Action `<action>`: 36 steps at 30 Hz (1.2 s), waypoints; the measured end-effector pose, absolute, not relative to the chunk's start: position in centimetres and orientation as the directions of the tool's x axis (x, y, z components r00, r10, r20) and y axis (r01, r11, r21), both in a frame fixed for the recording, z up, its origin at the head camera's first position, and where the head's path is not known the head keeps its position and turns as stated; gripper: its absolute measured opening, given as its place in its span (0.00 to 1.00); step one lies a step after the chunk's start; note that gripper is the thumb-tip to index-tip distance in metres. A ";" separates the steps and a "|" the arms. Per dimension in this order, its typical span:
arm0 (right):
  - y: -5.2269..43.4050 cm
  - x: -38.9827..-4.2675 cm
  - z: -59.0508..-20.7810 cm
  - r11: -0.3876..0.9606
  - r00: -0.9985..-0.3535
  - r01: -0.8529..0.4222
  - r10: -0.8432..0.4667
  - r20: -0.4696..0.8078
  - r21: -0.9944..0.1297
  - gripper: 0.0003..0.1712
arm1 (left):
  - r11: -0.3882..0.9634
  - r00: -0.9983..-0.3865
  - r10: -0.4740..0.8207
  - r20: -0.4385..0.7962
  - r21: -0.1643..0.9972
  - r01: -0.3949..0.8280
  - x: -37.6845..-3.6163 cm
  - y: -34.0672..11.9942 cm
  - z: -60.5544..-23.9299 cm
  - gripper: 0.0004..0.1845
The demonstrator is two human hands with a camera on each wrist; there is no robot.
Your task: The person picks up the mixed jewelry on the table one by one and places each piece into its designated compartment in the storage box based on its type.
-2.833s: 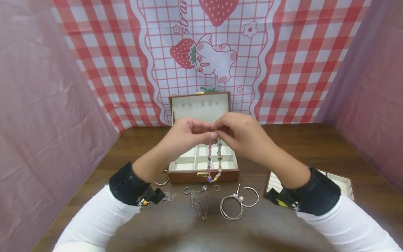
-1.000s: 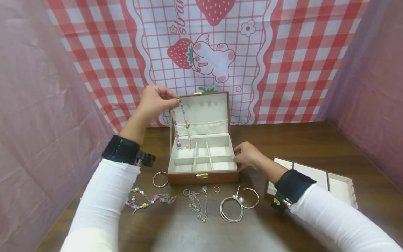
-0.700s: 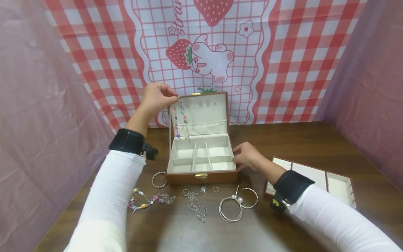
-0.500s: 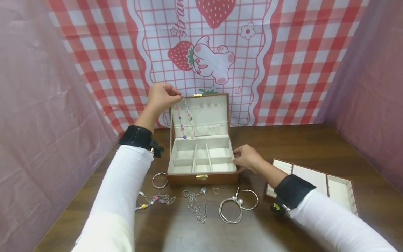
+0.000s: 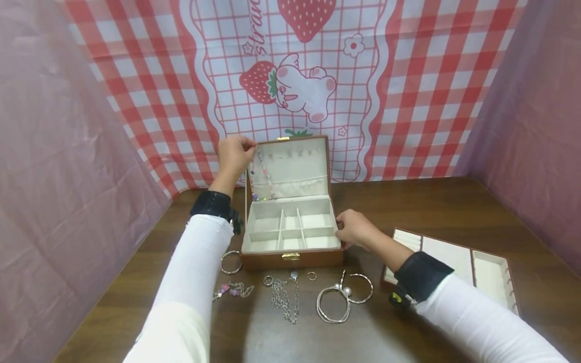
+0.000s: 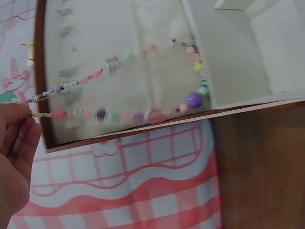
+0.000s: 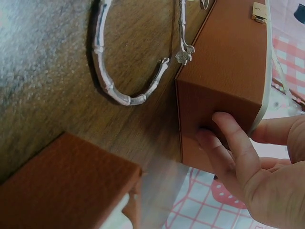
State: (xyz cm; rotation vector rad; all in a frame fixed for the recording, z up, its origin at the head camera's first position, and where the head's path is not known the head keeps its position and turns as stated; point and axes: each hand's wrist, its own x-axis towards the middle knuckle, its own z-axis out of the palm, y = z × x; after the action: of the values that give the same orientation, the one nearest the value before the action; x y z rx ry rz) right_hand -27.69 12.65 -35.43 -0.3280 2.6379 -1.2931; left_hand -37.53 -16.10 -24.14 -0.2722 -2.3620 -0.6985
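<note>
Red-and-white gingham cloth [image 5: 449, 75] with a strawberry-and-rabbit print stands behind a dark wooden desk [image 5: 408, 201], with pink drapes [image 5: 63, 151] at both sides. A pastel beaded necklace [image 6: 156, 116] hangs in a long loop before the cream lining of a raised lid [image 5: 299, 174], its large purple bead near the lower end; whether it touches the lining I can't tell. Its upper end is pinched between the thumb and fingers of the left hand [image 5: 236, 156], at the lid's upper left corner.

That lid belongs to a brown jewelry box [image 5: 263, 260], open, with six compartments and a gold clasp. On its other side the right hand [image 5: 357, 229] grips the side wall, two fingertips against the outside.

In front of the box lie a silver chain necklace [image 5: 281, 297], a small ring [image 5: 311, 272] and bangles with pearl ends [image 5: 333, 321]. A round bangle [image 5: 230, 273] sits by the left front corner; a second beaded piece [image 5: 234, 292] is partly hidden by the sleeve. Far right, a divided tray [image 5: 447, 257] rests partly behind the right forearm.
</note>
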 end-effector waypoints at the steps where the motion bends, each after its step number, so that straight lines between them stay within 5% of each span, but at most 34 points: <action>1: 12.7 -27.7 -35.4 0.601 -0.957 -0.124 -0.282 -0.065 -0.789 0.19 | 0.842 -0.766 0.011 0.643 0.407 0.354 -37.8 -16.2 -24.4 0.06; 16: 12.8 -27.4 -35.7 0.618 -0.957 -0.158 -0.288 -0.035 -0.770 0.19 | 0.917 -0.810 -0.039 0.585 0.344 0.204 -39.6 -14.9 -26.4 0.08; 25: 12.7 -27.3 -35.7 0.636 -0.958 -0.172 -0.285 -0.022 -0.752 0.16 | 0.950 -0.832 0.035 0.554 0.241 0.201 -39.8 -14.8 -26.3 0.10; 36: 12.8 -27.2 -35.6 0.651 -0.956 -0.193 -0.293 -0.008 -0.734 0.11 | 0.947 -0.856 0.013 0.516 0.267 0.176 -39.4 -14.3 -25.8 0.14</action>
State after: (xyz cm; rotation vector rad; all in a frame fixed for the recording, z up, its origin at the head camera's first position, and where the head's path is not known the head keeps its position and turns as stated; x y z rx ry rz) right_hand -27.18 12.78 -35.60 -0.4046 2.7383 -1.1959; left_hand -39.36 -14.34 -25.83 -0.1341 -2.5716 -0.4172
